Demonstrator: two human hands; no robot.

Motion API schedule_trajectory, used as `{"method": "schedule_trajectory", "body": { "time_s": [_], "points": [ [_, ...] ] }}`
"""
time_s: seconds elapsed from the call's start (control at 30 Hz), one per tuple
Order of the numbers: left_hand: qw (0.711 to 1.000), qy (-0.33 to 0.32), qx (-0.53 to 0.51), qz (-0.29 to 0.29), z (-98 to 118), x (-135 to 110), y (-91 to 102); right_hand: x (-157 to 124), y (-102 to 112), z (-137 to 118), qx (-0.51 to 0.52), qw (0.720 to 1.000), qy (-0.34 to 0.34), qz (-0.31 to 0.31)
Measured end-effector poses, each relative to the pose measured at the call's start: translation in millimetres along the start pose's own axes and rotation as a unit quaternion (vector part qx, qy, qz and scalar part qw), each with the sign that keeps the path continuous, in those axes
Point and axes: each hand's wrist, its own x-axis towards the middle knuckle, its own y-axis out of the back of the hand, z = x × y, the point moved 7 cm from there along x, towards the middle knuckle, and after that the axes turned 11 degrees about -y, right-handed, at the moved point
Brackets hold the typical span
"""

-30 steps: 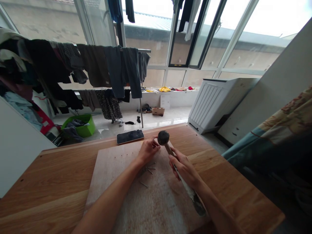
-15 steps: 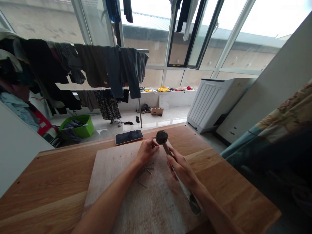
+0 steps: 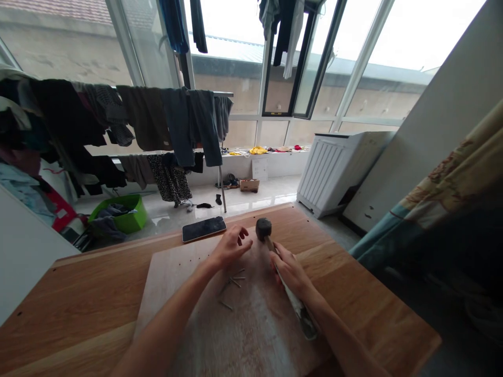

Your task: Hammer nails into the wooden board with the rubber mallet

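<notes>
My right hand [image 3: 288,269] is wrapped round the wooden handle of a hammer [image 3: 263,229]. Its dark round head sits low over the far edge of a pale wooden board [image 3: 176,272]. Just left of the hammer head, my left hand [image 3: 230,245] rests on the board with its fingers curled and the fingertips close together. Whatever is between them is too small to make out. Several loose nails [image 3: 233,280] lie on the board just below my left hand.
The board lies on a wooden table [image 3: 78,303]. A dark phone [image 3: 204,229] lies flat at the table's far edge. Beyond it are a clothes rack hung with garments [image 3: 157,120], a green basket [image 3: 121,212], a white cabinet [image 3: 334,167] and a patterned curtain [image 3: 451,183].
The hammer head has come down from above my left hand's fingertips to just over the board. My left hand has stayed in place. The view has shifted slightly.
</notes>
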Motion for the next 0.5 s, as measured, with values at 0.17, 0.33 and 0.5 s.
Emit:
{"method": "schedule_trajectory", "body": {
  "time_s": [0.17, 0.33, 0.5],
  "points": [
    [0.987, -0.042, 0.033, -0.152, 23.3, -18.5, 11.7, 4.5, 0.2, 7.1, 0.003, 1.000, -0.020, -0.006],
    [0.978, -0.039, 0.066, -0.193, 34.6, -32.0, 2.2, 5.9, 0.1, 8.1, 0.004, 1.000, -0.013, -0.003],
    [0.989, -0.055, 0.055, -0.129, 34.6, -22.5, 8.4, 4.3, -0.3, 6.7, 0.000, 1.000, -0.016, -0.005]
  ]
}}
